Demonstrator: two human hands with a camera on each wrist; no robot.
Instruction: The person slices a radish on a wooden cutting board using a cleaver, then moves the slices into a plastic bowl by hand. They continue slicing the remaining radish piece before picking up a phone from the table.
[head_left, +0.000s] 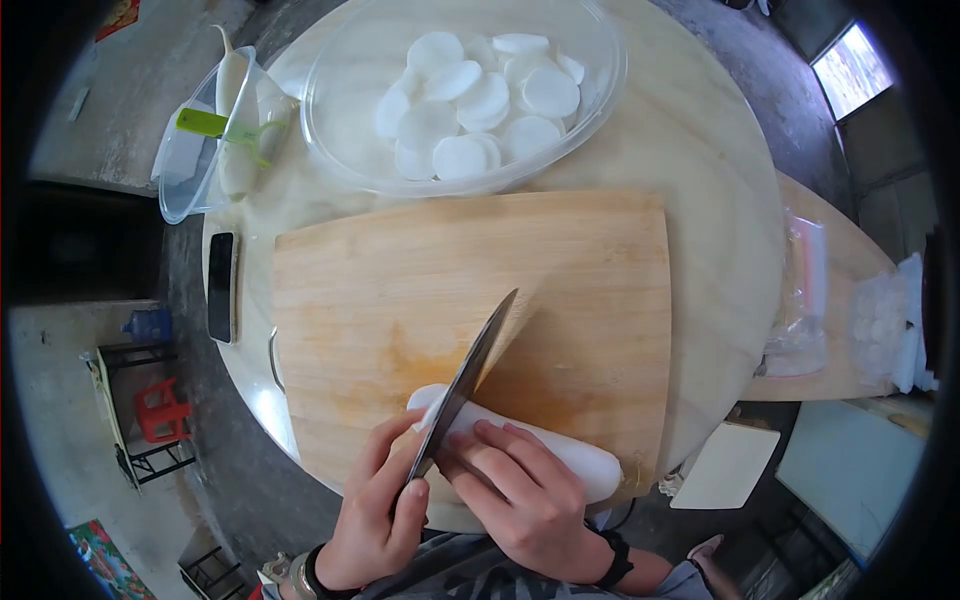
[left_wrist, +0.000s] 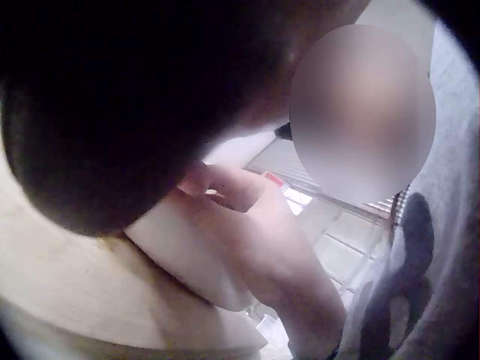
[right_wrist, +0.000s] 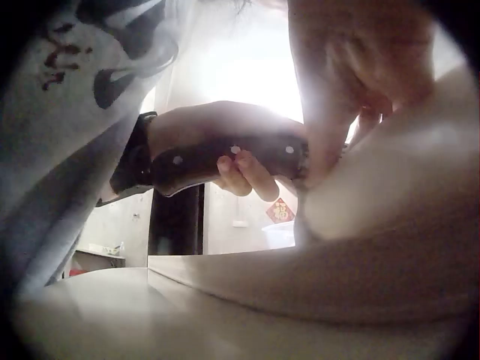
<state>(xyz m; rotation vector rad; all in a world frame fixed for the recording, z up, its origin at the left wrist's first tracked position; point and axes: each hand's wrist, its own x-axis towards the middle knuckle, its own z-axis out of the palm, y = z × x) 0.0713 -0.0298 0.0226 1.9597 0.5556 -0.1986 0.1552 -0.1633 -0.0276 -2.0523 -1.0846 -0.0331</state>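
Note:
My left hand (head_left: pixel 378 520) grips a kitchen knife (head_left: pixel 478 360) by its black riveted handle (right_wrist: pixel 232 154). The blade points away from me and stands across a peeled white radish (head_left: pixel 580 458), close to its left end. Bent fingers of my right hand (head_left: pixel 530 505) hold the radish down, fingertips just right of the blade. Under both lies a wooden cutting board (head_left: pixel 470 260) with orange stains. In the left wrist view, a large dark shape hides the blade, while the right hand (left_wrist: pixel 247 232) shows over the radish (left_wrist: pixel 176 255).
Beyond the board, a clear plastic basin (head_left: pixel 450 188) holds several round radish slices (head_left: pixel 480 100). At the left are a clear container (head_left: pixel 175 205), a whole radish (head_left: pixel 232 80), a green-handled peeler (head_left: pixel 200 122) and a phone (head_left: pixel 222 288). The round table's edge (head_left: pixel 250 400) curves past the board.

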